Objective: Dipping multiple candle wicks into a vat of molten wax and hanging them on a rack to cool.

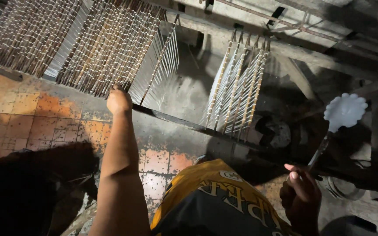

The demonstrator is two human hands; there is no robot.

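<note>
Reaching forward, the left hand (119, 100) is closed on the near end of one wooden rod (132, 70) in a rack of rods (106, 43) hung with thin white candles, which stands over a dark trough (184, 96) past the tiled floor (36, 118). The fingers are curled over the rod's end, though their exact grip is hidden behind the knuckles. The rod is judged stiff and light, the candles brittle and easily knocked together, so it is best taken at its bare ends and kept level. In the right hand (300, 194) a white scalloped ladle (344, 111) is held by its thin handle, fingers clenched low down. A second, smaller group of rods (239, 87) hangs apart to the right.
</note>
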